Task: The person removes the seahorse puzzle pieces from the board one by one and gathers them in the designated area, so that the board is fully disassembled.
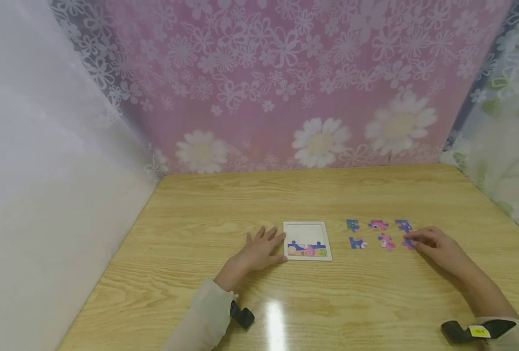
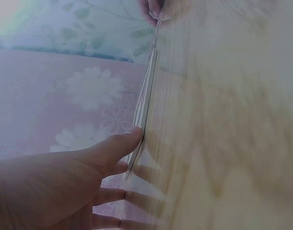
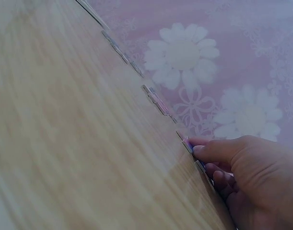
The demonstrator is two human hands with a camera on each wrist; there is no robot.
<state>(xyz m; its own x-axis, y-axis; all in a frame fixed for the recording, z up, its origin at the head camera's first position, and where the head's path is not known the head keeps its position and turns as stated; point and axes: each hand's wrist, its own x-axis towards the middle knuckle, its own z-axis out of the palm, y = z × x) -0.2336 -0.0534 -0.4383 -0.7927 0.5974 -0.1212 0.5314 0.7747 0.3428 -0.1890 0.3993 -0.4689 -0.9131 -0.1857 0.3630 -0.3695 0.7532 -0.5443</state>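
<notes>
A square white puzzle tray [image 1: 301,233] lies flat on the table, its bottom row filled with joined, coloured pieces [image 1: 307,250]. My left hand [image 1: 259,251] rests at the tray's left edge with fingers spread; in the left wrist view the thumb [image 2: 122,143] touches the tray's side [image 2: 145,105]. To the tray's right, loose jigsaw pieces lie in two rows, among them a pink one with an eye [image 1: 378,224]. At the lower right end, my right hand [image 1: 444,251] pinches a purple-blue puzzle piece [image 1: 408,243] between thumb and index finger, at table level, partly hidden by the fingers.
The wooden table [image 1: 224,204] runs back to a pink flowered curtain [image 1: 259,112]. Pale walls or cloths stand at the left and right. Other loose pieces include a blue one [image 1: 403,225] just behind the right hand and a pink one [image 1: 387,242] to its left.
</notes>
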